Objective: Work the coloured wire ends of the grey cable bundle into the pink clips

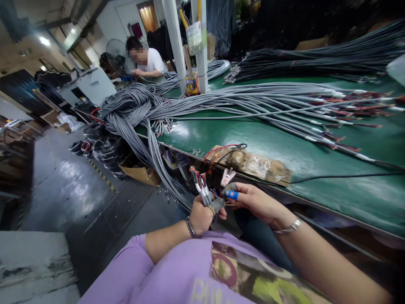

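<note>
My left hand (204, 215) is closed around several grey cables (205, 195), whose stripped ends point up and away from me. White tape wraps the cable ends, and multicoloured wires (196, 174) fan out beyond it. Close beside it, my right hand (253, 200) pinches at thin coloured wires (228, 204) near the left thumb. Grey covers sit on a digit of each hand, and blue tape is wrapped round a right finger. Just above my right fingertips, a pale clip (228, 176) stands at the bench edge. The fingers partly hide the pinched wire ends.
A worn wooden block (262, 165) with cords lies along the edge of the green bench (196, 135). Long grey cables (240, 99) cross the bench and hang over its edge. Black cables (303, 63) lie behind. A person (152, 63) works at the far end, near a fan.
</note>
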A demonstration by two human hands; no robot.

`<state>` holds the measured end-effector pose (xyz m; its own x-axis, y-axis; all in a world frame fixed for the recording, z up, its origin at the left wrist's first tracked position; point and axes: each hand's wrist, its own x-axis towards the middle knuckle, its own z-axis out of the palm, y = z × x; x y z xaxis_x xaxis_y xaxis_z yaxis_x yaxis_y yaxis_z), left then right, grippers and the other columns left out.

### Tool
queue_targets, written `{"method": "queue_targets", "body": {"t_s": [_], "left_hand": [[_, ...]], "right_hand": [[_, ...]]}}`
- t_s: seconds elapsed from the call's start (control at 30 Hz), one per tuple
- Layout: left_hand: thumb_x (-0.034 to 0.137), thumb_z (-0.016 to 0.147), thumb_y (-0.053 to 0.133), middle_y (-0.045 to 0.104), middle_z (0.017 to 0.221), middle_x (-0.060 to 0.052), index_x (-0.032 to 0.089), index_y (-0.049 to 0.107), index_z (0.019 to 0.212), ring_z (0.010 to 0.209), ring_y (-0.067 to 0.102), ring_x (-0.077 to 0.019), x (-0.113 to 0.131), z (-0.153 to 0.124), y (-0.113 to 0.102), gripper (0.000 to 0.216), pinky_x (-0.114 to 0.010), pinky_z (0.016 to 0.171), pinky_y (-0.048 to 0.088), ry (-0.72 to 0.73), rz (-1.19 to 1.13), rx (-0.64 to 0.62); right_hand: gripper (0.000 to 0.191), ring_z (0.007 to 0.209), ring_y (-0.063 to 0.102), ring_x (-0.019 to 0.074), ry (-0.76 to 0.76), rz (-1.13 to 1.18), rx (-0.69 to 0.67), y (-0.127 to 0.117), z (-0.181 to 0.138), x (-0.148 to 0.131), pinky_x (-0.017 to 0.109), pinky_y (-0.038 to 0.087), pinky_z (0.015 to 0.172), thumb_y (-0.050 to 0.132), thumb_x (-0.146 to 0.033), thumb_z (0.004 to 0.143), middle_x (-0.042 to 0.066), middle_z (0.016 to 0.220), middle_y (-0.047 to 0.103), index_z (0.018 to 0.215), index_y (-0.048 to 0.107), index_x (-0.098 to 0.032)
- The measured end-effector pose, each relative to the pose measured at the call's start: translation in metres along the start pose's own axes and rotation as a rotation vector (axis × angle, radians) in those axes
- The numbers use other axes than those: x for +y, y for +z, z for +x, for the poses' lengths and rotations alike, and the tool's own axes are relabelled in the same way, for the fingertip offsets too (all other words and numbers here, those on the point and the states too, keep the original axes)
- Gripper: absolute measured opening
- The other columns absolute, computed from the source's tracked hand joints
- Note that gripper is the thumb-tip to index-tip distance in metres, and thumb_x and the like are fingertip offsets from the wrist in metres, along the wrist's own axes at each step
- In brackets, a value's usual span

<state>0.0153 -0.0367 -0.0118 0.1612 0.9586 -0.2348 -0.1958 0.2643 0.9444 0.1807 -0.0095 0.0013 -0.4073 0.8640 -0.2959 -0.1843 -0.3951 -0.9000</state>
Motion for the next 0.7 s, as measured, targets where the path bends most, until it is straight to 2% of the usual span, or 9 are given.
{"method": "queue_targets", "body": {"t_s": [0.1, 0.23, 0.3, 0.5, 0.6, 0.7], "left_hand": [[0.056, 0.063, 0.075, 0.059, 0.05, -0.004, 0.012, 0.058, 0.055, 0.043, 0.054, -0.012, 0.002, 0.0, -0.002, 0.048, -0.027, 0.049, 0.05, -0.013, 0.06, -0.073], [0.057, 0.061, 0.076, 0.061, 0.052, -0.005, 0.012, 0.06, 0.054, 0.045, 0.056, -0.013, 0.003, 0.0, -0.005, 0.048, -0.028, 0.051, 0.05, -0.088, 0.148, -0.239], [0.056, 0.061, 0.077, 0.06, 0.05, -0.005, 0.011, 0.06, 0.054, 0.044, 0.055, -0.0122, 0.002, 0.001, -0.007, 0.048, -0.027, 0.05, 0.049, -0.103, 0.134, -0.258], [0.056, 0.056, 0.08, 0.057, 0.047, -0.002, 0.012, 0.057, 0.054, 0.041, 0.052, -0.0103, 0.004, 0.002, -0.005, 0.05, -0.023, 0.044, 0.044, -0.059, -0.047, -0.104], [0.056, 0.056, 0.08, 0.055, 0.045, -0.001, 0.013, 0.056, 0.054, 0.041, 0.052, -0.0104, 0.01, 0.003, -0.001, 0.049, -0.025, 0.047, 0.047, -0.036, -0.11, -0.034], [0.055, 0.055, 0.08, 0.055, 0.047, -0.001, 0.013, 0.055, 0.056, 0.045, 0.055, -0.0118, 0.016, 0.006, 0.002, 0.049, -0.028, 0.052, 0.051, -0.033, -0.146, -0.002]], "right_hand": [[0.042, 0.058, 0.051, 0.0109, -0.052, -0.125, -0.015, 0.0, 0.002, -0.002, 0.026, 0.04, 0.059, 0.082, -0.051, 0.061, -0.001, 0.064, 0.062, 0.072, 0.061, -0.016], [0.044, 0.055, 0.05, 0.0112, -0.03, -0.209, -0.084, 0.003, 0.003, -0.002, 0.027, 0.039, 0.057, 0.078, -0.056, 0.062, -0.001, 0.061, 0.061, 0.069, 0.06, -0.017], [0.044, 0.056, 0.052, 0.0122, -0.01, -0.192, -0.094, 0.003, 0.003, 0.0, 0.028, 0.04, 0.058, 0.079, -0.056, 0.061, 0.0, 0.063, 0.063, 0.07, 0.06, -0.017], [0.039, 0.054, 0.05, 0.0108, -0.01, 0.148, 0.043, -0.011, 0.011, 0.02, 0.028, 0.045, 0.059, 0.083, -0.047, 0.06, -0.002, 0.059, 0.056, 0.064, 0.057, -0.018], [0.034, 0.056, 0.053, 0.0123, -0.025, 0.328, 0.146, -0.015, 0.019, 0.025, 0.03, 0.05, 0.063, 0.079, -0.049, 0.067, -0.001, 0.064, 0.059, 0.071, 0.061, -0.019], [0.036, 0.06, 0.057, 0.0155, -0.044, 0.35, 0.131, -0.009, 0.025, 0.021, 0.032, 0.051, 0.063, 0.067, -0.056, 0.076, 0.003, 0.071, 0.064, 0.081, 0.065, -0.02]]}}
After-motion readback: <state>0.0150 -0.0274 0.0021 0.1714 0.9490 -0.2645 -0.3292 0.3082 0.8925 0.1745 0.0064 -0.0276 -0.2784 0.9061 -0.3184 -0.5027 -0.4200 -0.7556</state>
